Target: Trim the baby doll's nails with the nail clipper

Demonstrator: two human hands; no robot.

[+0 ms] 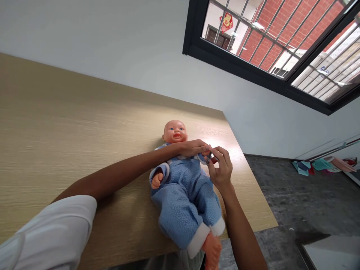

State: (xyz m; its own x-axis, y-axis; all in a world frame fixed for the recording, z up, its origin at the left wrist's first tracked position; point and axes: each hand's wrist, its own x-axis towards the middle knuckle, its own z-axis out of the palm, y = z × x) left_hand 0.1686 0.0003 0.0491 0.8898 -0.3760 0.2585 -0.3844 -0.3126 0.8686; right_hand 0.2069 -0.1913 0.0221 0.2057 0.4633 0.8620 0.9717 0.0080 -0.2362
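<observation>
A baby doll [182, 183] in a blue fleece outfit with white cuffs lies on its back on the wooden table [84, 123], its feet past the near edge. Across its chest reaches my left arm, and my left hand [194, 147] is closed around the doll's hand [206, 152]. My right hand [221, 167] pinches a small shiny metal tool, apparently a nail clipper [209, 157], right at the doll's fingers. Whether its jaws touch a finger is too small to tell. The doll's other hand [157, 180] rests free at its side.
The table's right edge lies just beyond my right hand, with dark floor [270, 187] below. A pale wall stands behind the table, with a barred window [270, 41] at upper right. Coloured cloth-like items [323, 165] sit near the floor at far right.
</observation>
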